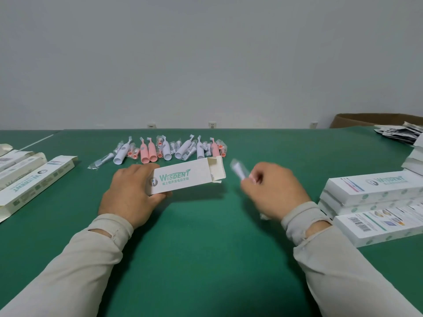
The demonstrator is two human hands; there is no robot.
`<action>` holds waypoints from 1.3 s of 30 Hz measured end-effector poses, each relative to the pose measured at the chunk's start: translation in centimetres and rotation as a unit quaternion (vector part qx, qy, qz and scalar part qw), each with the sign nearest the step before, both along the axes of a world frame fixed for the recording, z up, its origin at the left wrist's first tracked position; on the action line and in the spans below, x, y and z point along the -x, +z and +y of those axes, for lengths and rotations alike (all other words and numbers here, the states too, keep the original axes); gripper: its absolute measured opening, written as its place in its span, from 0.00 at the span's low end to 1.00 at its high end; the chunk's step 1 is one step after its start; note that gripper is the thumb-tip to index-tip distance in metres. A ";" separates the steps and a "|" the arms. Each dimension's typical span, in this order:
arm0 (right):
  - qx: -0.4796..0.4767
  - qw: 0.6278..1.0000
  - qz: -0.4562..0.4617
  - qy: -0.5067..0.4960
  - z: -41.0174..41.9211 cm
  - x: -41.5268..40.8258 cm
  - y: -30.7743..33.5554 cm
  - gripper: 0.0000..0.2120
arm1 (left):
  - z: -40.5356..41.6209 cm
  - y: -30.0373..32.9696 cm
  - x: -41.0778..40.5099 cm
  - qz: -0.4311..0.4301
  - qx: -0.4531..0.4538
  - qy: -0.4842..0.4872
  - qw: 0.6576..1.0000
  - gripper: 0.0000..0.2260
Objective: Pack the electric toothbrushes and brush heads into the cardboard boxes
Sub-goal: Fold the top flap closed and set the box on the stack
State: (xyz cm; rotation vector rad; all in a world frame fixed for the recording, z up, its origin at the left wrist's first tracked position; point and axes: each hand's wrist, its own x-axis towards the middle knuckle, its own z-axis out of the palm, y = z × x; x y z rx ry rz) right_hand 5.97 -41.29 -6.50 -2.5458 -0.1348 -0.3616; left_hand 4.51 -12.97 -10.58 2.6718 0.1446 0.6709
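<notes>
My left hand (130, 191) grips the left end of a white cardboard box (185, 176) printed with green lettering, held lying sideways just above the green table (206, 236). The box's right end flaps stand open. My right hand (272, 191) pinches a small wrapped brush head (238, 170), blurred, a short way right of the open end. Behind the box lies a row of white and pink electric toothbrushes (167, 149) mixed with wrapped brush heads (101, 160).
Open-ended boxes (34, 179) lie at the left edge of the table. Stacked closed boxes (375, 197) sit at the right. A pile of dark leaflets (398, 132) and a large brown carton (366, 120) are at the far right.
</notes>
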 end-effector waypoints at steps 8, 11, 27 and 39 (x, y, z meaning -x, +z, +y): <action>-0.055 0.989 -0.093 0.096 0.5 -0.2 -1.0 0.05 | -0.2 0.1 0.0 0.005 -0.019 0.020 1.000 0.26; 0.008 0.993 -0.084 0.081 0.5 -0.1 -0.5 0.05 | -0.2 0.1 0.0 0.004 -0.016 0.020 1.000 0.25; 0.038 0.991 -0.101 0.082 0.1 0.2 -0.2 0.06 | -0.4 -0.1 0.0 0.017 -0.007 -0.012 1.000 0.24; -0.178 0.973 -0.126 0.081 2.2 0.1 -1.8 0.08 | -1.2 -0.2 0.1 0.015 -0.008 -0.074 0.997 0.26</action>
